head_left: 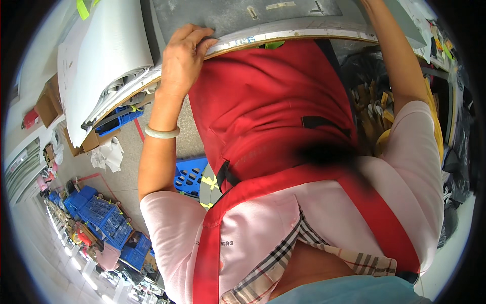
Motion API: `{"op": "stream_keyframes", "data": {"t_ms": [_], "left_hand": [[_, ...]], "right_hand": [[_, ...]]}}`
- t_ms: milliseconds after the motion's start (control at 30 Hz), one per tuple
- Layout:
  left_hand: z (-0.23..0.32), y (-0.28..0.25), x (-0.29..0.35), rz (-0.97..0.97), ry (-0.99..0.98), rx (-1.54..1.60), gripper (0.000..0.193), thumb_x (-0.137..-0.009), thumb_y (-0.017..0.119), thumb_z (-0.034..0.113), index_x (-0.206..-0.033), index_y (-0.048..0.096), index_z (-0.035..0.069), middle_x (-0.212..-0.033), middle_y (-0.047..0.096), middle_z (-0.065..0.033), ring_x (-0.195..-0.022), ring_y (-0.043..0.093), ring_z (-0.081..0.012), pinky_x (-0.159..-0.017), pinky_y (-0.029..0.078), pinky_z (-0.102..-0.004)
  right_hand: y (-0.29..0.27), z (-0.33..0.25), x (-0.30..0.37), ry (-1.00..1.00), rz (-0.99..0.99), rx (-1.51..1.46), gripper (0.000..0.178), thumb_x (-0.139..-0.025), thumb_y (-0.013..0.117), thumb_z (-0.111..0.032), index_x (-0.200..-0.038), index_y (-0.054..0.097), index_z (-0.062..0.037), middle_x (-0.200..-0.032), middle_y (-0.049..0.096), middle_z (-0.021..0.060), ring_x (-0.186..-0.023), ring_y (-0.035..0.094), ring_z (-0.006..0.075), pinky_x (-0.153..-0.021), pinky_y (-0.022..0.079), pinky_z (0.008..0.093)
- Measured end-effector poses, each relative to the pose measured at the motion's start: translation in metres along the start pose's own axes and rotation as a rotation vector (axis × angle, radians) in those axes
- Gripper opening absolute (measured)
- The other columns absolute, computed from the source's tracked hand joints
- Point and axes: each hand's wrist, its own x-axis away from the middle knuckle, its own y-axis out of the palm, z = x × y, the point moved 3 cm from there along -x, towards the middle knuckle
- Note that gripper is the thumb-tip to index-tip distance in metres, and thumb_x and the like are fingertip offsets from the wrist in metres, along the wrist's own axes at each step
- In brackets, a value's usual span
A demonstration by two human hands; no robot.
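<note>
My left hand (pixel 186 53) is at the near edge of a worktable (pixel 283 38), its fingers curled and close together beside a dark grey sheet (pixel 212 17). Whatever may lie between the fingers is hidden. A pale bangle circles that wrist. Bits of tan tape (pixel 281 5) stick to the grey sheet. My right forearm (pixel 392 45) reaches across the table's right part and leaves the picture at the top, so the right hand does not show. Left of my left hand, a thick fold of white-grey sheet material (pixel 109 45) hangs over the table edge.
My red apron (pixel 268 96) is against the table edge. Below stands a blue crate (pixel 190 175). At the right, a yellow-lined container (pixel 374 109) holds several tan pieces, near black plastic bags (pixel 458 167). Blue baskets (pixel 106 218) and a person (pixel 107 256) are far left.
</note>
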Motion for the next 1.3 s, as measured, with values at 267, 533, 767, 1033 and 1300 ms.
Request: {"op": "stream_keyframes", "data": {"t_ms": [267, 533, 767, 1033, 1300], "left_hand": [[0.0, -0.001, 0.0, 0.021, 0.046, -0.008, 0.02, -0.084, 0.079, 0.008, -0.103, 0.075, 0.003, -0.099, 0.071, -0.011, -0.089, 0.068, -0.0301, -0.079, 0.055, -0.0371], [0.001, 0.0, -0.003, 0.022, 0.076, -0.002, 0.019, -0.084, 0.079, 0.009, -0.102, 0.074, 0.003, -0.1, 0.071, -0.0116, -0.091, 0.068, -0.0313, -0.08, 0.055, -0.0378], [-0.001, -0.001, -0.001, -0.004, 0.052, -0.011, 0.019, -0.086, 0.078, 0.008, -0.104, 0.074, 0.003, -0.103, 0.07, -0.0144, -0.093, 0.069, -0.0318, -0.082, 0.056, -0.0369], [0.0, 0.0, -0.003, -0.02, 0.046, 0.005, 0.02, -0.087, 0.078, 0.007, -0.106, 0.073, 0.002, -0.104, 0.071, -0.0136, -0.09, 0.07, -0.0301, -0.081, 0.057, -0.0364], [0.023, 0.008, -0.02, -0.014, 0.082, -0.093, 0.024, -0.094, 0.072, 0.024, -0.107, 0.073, 0.005, -0.109, 0.071, -0.0133, -0.093, 0.069, -0.0369, -0.081, 0.056, -0.0421]], "right_hand": [[0.002, -0.002, 0.013, 0.021, 0.021, 0.029, 0.016, -0.091, 0.076, -0.018, -0.083, 0.066, -0.0075, -0.078, 0.06, -0.0017, -0.072, 0.051, 0.0097, -0.066, 0.041, 0.0267], [-0.001, -0.002, 0.02, -0.029, 0.056, 0.104, 0.018, -0.091, 0.076, -0.019, -0.089, 0.069, -0.0029, -0.081, 0.065, 0.0022, -0.076, 0.055, 0.0118, -0.069, 0.045, 0.0294], [0.002, 0.005, 0.015, -0.012, 0.061, 0.156, 0.02, -0.091, 0.076, -0.021, -0.094, 0.072, -0.0018, -0.085, 0.069, 0.0045, -0.08, 0.059, 0.0144, -0.074, 0.048, 0.0317], [0.002, 0.01, 0.014, -0.078, 0.089, 0.197, 0.022, -0.091, 0.075, -0.024, -0.09, 0.071, -0.0022, -0.082, 0.068, 0.0051, -0.078, 0.059, 0.0144, -0.073, 0.048, 0.0322], [0.006, 0.002, 0.023, -0.094, 0.149, 0.241, 0.021, -0.092, 0.074, -0.023, -0.089, 0.068, -0.0033, -0.075, 0.06, 0.002, -0.072, 0.053, 0.0129, -0.067, 0.044, 0.0317]]}}
